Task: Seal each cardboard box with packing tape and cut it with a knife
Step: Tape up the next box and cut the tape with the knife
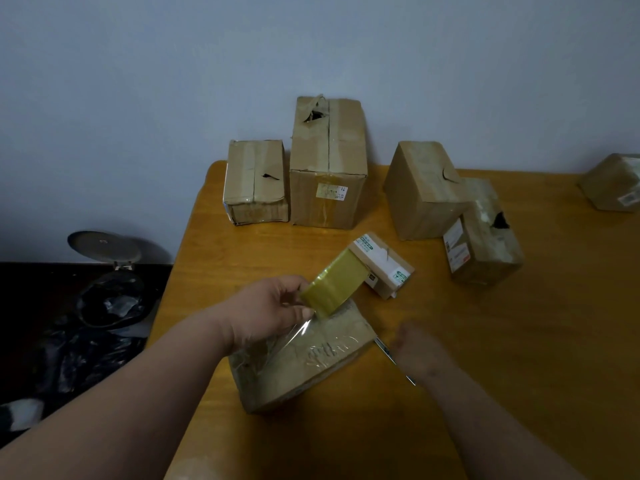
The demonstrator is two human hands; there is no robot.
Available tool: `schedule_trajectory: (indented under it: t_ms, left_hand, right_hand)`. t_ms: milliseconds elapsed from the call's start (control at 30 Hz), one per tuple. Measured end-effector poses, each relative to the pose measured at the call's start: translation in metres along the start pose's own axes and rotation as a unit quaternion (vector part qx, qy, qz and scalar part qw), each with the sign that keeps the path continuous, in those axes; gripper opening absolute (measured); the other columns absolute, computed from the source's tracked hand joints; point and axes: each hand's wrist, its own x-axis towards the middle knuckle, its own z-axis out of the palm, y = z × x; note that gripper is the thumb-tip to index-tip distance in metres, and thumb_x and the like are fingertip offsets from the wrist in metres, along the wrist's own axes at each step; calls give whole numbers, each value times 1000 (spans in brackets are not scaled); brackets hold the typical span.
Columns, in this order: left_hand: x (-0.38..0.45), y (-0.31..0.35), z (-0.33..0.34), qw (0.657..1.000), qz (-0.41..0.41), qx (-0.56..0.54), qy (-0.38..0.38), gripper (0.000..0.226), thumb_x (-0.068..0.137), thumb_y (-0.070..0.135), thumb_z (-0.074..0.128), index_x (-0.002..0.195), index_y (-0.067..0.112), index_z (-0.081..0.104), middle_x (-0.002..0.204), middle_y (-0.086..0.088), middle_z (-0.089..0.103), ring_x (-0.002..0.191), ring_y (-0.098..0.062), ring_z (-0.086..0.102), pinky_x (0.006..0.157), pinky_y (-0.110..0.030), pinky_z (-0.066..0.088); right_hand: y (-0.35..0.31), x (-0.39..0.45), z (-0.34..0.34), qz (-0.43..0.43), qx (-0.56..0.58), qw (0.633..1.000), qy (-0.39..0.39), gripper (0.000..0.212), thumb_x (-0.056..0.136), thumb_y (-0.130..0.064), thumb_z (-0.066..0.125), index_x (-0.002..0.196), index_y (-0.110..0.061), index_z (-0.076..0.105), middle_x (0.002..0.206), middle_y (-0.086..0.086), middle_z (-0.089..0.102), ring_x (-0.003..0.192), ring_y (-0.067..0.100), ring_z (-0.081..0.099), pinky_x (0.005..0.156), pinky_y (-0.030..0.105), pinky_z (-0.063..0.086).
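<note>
Wooden table (pixel 450 341) against a pale wall, cardboard boxes all over it. Biggest, the tall box (pixel 329 164) at the back, torn hole in its taped top, pale label on the front, print too small to read. Left of it a lower box (pixel 256 181) with a small tear on the tape seam. Right of centre a tilted box (pixel 424 192) leaning by a torn box (pixel 485 237) with white shipping labels, text unreadable. Another box (pixel 614 183) at the far right edge. Nearest, the flat box (pixel 304 358) under the hands, embossed characters on top, illegible, clear tape (pixel 294 336) stretched across it. Small white-and-green labelled box (pixel 384 265) behind it, print unreadable. Left hand (pixel 273 310) grips the yellowish tape roll (pixel 334 284) above the flat box. Right hand (pixel 415 344) beside the box holds a knife (pixel 388 355), blade by the box's right corner. On the floor to the left, a pedal bin (pixel 110 292) with black liner, lid up.
</note>
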Motion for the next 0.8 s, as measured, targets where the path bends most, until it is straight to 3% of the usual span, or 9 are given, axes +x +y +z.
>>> schedule_trajectory:
  t_ms: [100,233,367,500,600,667,733,800]
  left_hand:
    - [0,-1,8,998,-9,-53,14,14,93,10,64,107,10,64,112,-20,63,91,-22,62,82,-35,54]
    - [2,-2,16,997,-14,-65,31,16,92,11,65,108,9,64,112,-19,64,89,-20,65,77,-29,55]
    - [6,1,12,999,-9,-15,31,15,90,14,68,105,11,65,107,-9,69,100,-27,66,90,-42,54]
    - [10,6,6,1000,-12,21,18,14,90,17,69,103,15,66,105,-3,70,101,-19,66,93,-38,52]
    - [9,4,8,999,-22,-41,14,21,90,9,67,109,2,62,111,-22,66,101,-32,65,93,-43,50]
    - [7,1,9,997,-26,-72,6,26,90,5,65,114,-5,58,114,-31,61,101,-37,62,90,-45,48]
    - [7,-2,9,996,-30,-82,-12,28,92,5,62,118,-5,57,117,-31,61,107,-42,61,83,-39,49]
    - [8,-1,7,995,-31,-87,-27,27,93,6,61,119,-1,59,118,-27,62,103,-34,65,74,-27,52]
  right_hand:
    - [7,-6,33,7,-57,998,25,25,97,-37,49,116,-22,43,120,3,49,112,24,51,89,36,46]
    - [3,-3,37,-21,-95,994,57,14,98,-27,44,110,-20,48,112,3,56,102,22,56,85,33,48]
    - [6,-1,18,20,55,997,49,8,100,-20,46,103,-12,47,98,6,57,84,21,58,66,27,43]
    - [16,-17,-8,15,235,963,135,9,101,-24,49,96,-17,47,87,4,60,69,17,57,53,28,40]
    - [5,-47,-28,-85,309,910,264,15,98,-24,56,87,-30,48,77,-5,59,59,6,56,43,15,40]
    - [-9,-71,-37,-185,303,880,317,12,96,-22,56,88,-29,51,68,-8,56,56,3,55,41,13,39]
    - [-21,-94,-36,-272,265,869,316,6,97,-19,52,93,-22,56,68,-8,55,50,6,49,39,13,32]
    - [-30,-112,-30,-313,227,882,268,11,99,-20,50,96,-21,61,65,-9,53,50,8,48,41,13,31]
